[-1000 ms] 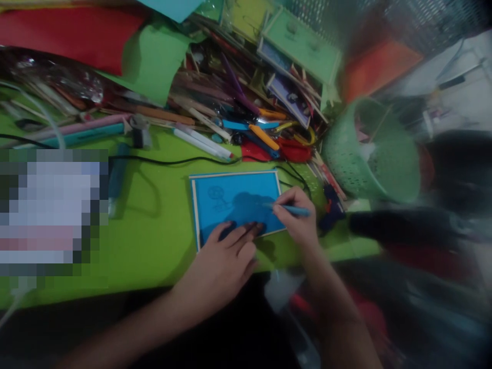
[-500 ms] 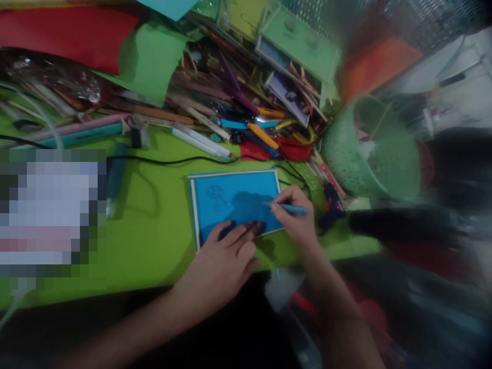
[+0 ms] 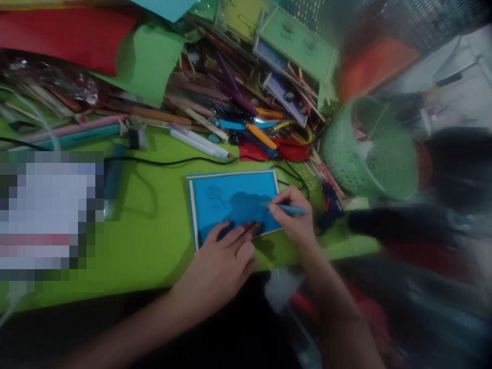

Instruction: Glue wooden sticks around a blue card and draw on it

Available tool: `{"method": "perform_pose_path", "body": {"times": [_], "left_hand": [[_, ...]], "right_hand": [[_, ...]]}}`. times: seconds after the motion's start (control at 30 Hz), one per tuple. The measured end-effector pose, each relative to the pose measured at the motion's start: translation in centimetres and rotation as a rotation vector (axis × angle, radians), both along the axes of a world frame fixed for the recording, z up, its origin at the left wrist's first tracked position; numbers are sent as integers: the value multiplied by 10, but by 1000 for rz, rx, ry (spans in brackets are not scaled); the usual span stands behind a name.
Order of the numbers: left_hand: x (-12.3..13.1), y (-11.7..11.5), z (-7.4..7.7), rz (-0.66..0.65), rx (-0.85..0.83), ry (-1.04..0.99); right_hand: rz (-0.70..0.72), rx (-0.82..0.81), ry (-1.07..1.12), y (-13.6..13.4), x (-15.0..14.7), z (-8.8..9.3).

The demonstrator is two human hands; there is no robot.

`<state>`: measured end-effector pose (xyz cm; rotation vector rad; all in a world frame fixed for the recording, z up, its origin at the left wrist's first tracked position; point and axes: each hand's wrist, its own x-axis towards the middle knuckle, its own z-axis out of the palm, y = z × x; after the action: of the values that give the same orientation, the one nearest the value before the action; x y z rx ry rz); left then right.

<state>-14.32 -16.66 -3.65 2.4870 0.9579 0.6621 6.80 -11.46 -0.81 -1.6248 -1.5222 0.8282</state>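
Observation:
A blue sheet point(image 3: 246, 184) edged with thin pale sticks lies on the green tabletop point(image 3: 146, 246). Faint drawn lines, a round shape on a stem, show on its left part. My left hand point(image 3: 221, 261) rests on the sheet's lower edge, fingers stretched out, holding nothing. In my right hand point(image 3: 294, 215) a slim blue pen point(image 3: 292, 209) is pinched, its tip pointing left over the sheet's right part. The shadow of my hands covers the middle of the sheet, and whether the tip touches it I cannot tell.
Behind the sheet lie white markers point(image 3: 200, 143), scissors with orange and blue handles point(image 3: 261, 138), and piled sticks. A green perforated basket point(image 3: 369, 154) stands at right. A black cable point(image 3: 165, 162) crosses the table. Red paper point(image 3: 69, 38) and a blurred-out block point(image 3: 46, 215) are at left.
The whole view has shifted very slightly left. Both hands, the pen and the sheet keep almost the same places relative to each other.

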Motion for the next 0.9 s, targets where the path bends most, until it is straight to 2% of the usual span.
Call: {"method": "perform_pose_path", "body": {"times": [0.27,0.9], "left_hand": [[0,2,2,-12,8,8],[-1,1,2,-13,5,3]], "right_hand": [[-87,34,51,0,6,-3],[-61,47,-31,1,5,-2]]}}
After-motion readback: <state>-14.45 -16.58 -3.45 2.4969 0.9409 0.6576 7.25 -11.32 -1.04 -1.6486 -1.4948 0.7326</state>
